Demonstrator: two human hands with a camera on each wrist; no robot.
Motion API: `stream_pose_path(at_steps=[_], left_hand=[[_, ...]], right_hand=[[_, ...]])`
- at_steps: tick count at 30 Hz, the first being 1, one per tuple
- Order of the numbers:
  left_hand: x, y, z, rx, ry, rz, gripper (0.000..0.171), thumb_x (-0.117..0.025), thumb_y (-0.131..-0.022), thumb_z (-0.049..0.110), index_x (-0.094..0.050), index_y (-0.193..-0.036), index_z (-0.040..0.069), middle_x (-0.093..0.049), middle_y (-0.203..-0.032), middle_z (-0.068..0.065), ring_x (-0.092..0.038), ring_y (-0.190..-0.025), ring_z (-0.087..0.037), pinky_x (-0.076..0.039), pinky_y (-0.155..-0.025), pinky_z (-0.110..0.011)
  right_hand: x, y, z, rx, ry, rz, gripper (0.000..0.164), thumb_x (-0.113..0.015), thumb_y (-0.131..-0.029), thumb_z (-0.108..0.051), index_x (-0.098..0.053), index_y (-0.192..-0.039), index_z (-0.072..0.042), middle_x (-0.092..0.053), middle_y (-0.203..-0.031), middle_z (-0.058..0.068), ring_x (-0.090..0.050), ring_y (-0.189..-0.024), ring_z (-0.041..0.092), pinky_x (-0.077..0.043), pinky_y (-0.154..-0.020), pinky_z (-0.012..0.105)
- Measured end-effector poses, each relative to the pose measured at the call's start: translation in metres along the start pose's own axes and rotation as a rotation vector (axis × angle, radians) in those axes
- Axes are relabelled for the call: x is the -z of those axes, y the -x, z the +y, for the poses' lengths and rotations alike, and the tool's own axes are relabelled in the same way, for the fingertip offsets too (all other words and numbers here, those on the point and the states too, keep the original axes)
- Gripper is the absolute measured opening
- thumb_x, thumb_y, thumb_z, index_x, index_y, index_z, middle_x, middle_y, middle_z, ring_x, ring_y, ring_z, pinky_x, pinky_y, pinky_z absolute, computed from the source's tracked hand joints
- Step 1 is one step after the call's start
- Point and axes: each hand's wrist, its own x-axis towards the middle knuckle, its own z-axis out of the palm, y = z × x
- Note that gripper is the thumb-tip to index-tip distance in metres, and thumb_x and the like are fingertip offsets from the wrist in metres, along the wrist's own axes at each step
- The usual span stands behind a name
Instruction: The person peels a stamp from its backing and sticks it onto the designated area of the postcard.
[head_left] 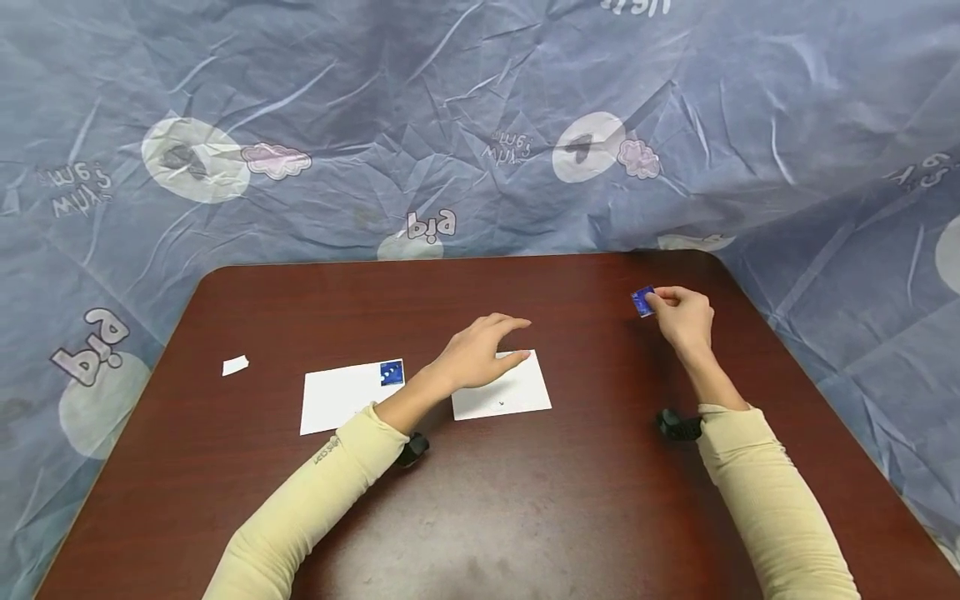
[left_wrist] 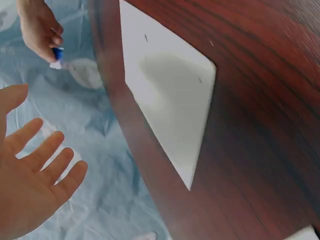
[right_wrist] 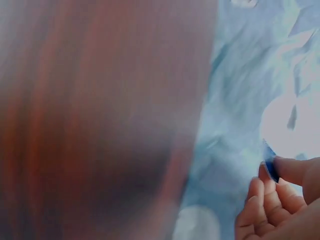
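Note:
Between thumb and fingers, my right hand [head_left: 684, 320] pinches a small blue stamp [head_left: 642, 302], raised over the far right of the table. In the right wrist view the stamp [right_wrist: 271, 169] appears nearly edge-on. My left hand [head_left: 474, 355] hovers over a white envelope [head_left: 510, 398] with its fingers spread and relaxed, holding nothing; it hides part of that envelope. The left wrist view shows a gap between this hand [left_wrist: 37, 175] and the envelope [left_wrist: 172, 95], which bears a few small dark marks. Left of it lies another white envelope [head_left: 335, 398], with a blue stamp [head_left: 392, 372] at its upper right corner.
A small white paper scrap [head_left: 235, 365] lies at the left of the dark brown table [head_left: 480, 475]. Patterned blue-grey cloth [head_left: 337, 167] hangs behind the table and along its sides. Dark bands sit at both wrists.

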Motion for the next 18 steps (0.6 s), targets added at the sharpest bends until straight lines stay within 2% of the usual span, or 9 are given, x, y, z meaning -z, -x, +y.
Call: stream_pose_path(at_steps=[3,6,12,15,18], left_hand=[[0.007,0.004,-0.011,0.043,0.044,0.05,0.046,-0.057,-0.096,0.037,-0.05,-0.138,0.021,-0.048,-0.137,-0.001,-0.044,-0.126,-0.023,-0.044,-0.089,-0.05],[0.016,0.013,-0.03,0.093,0.107,0.103,0.046,-0.057,-0.096,0.035,-0.05,-0.139,0.02,-0.05,-0.136,-0.003,-0.046,-0.124,-0.023,-0.044,-0.09,-0.05],[0.043,0.035,-0.065,0.166,0.28,0.313,0.043,-0.059,-0.096,0.026,-0.052,-0.136,0.012,-0.056,-0.128,-0.009,-0.052,-0.117,-0.025,-0.042,-0.093,-0.046],[0.054,0.046,-0.075,0.191,0.378,0.405,0.039,-0.059,-0.096,0.02,-0.054,-0.133,0.009,-0.059,-0.124,-0.012,-0.055,-0.113,-0.026,-0.043,-0.093,-0.045],[0.06,0.057,-0.079,0.222,0.455,0.463,0.036,-0.058,-0.096,0.018,-0.056,-0.131,0.008,-0.062,-0.119,-0.011,-0.057,-0.11,-0.023,-0.045,-0.091,-0.042]], right_hand=[[-0.008,0.006,-0.025,0.06,-0.073,0.025,0.032,-0.064,-0.092,-0.028,-0.07,-0.109,-0.001,-0.067,-0.089,0.014,-0.05,-0.062,0.0,-0.039,-0.054,0.018],[-0.024,0.013,-0.049,0.119,-0.146,0.007,0.031,-0.065,-0.092,-0.028,-0.07,-0.106,-0.001,-0.067,-0.087,0.012,-0.052,-0.06,-0.001,-0.04,-0.052,0.015],[-0.052,0.033,-0.101,0.287,-0.281,-0.044,0.027,-0.067,-0.091,-0.023,-0.069,-0.104,0.0,-0.068,-0.087,0.016,-0.058,-0.067,0.01,-0.041,-0.055,0.016],[-0.065,0.048,-0.125,0.368,-0.344,-0.089,0.023,-0.068,-0.09,-0.019,-0.07,-0.103,0.001,-0.069,-0.086,0.015,-0.06,-0.069,0.015,-0.043,-0.057,0.017],[-0.077,0.065,-0.143,0.438,-0.387,-0.149,0.02,-0.07,-0.089,-0.015,-0.07,-0.101,0.001,-0.068,-0.082,0.013,-0.06,-0.067,0.016,-0.043,-0.056,0.018]])
